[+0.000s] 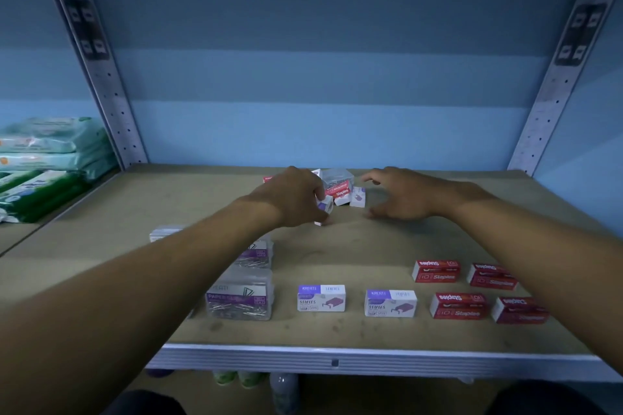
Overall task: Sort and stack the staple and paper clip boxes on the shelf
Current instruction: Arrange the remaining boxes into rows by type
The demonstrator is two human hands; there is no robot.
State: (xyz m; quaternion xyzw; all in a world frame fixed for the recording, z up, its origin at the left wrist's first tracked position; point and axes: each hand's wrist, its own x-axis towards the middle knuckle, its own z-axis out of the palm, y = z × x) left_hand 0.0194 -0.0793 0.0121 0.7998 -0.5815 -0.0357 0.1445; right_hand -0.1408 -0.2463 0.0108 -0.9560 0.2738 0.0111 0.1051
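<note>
My left hand (293, 195) grips a small white and purple staple box (324, 205) at the back middle of the shelf (337, 256). My right hand (401, 194) hovers with spread fingers just right of a small unsorted pile (340, 187): a clear paper clip box, a red staple box, white staple boxes. Along the front stand two white and purple staple boxes (321, 297) (390, 303). Several red staple boxes (458, 305) lie at the front right. Clear paper clip boxes (240, 300) stand at the front left, partly hidden by my left forearm.
Perforated metal uprights (101, 77) (559, 77) frame the shelf against a blue wall. Green and white packs (47, 162) are stacked on the neighbouring shelf at left. The shelf's metal front edge (333, 362) runs below, with bottles under it.
</note>
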